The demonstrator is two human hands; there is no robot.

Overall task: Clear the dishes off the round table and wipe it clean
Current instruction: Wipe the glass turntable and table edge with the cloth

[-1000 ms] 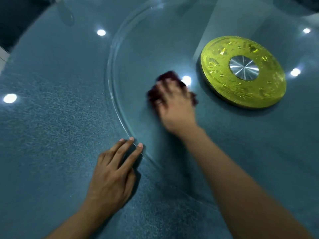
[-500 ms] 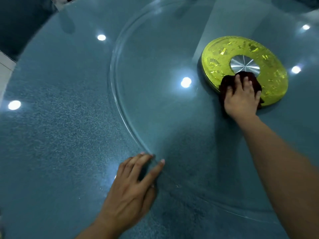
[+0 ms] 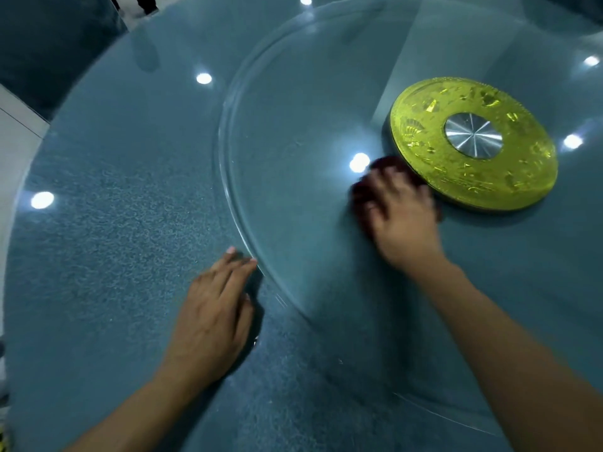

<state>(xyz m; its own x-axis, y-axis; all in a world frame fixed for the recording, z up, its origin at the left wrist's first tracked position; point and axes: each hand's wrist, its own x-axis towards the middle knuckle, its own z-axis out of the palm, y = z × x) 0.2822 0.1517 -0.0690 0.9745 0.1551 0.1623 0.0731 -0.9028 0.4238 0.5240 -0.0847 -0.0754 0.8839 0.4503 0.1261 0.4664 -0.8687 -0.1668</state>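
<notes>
A round blue-green table [image 3: 107,223] carries a clear glass turntable [image 3: 293,132] with a yellow-gold hub [image 3: 434,177] and a silver centre disc [image 3: 473,135]. My right hand [image 3: 401,210], blurred by motion, presses a dark maroon cloth [image 3: 362,194] flat on the glass just left of the hub. The cloth is mostly hidden under the hand. My left hand [image 3: 212,308] lies flat on the table with straight fingers, fingertips touching the turntable's rim.
Ceiling lights reflect as bright spots across the glass. The table's edge curves along the left, with white floor [image 3: 16,132] and a dark wall beyond it. No dishes are in view.
My right hand swept the cloth right onto the hub's near edge, then back left onto the glass. The left hand has stayed at the rim.
</notes>
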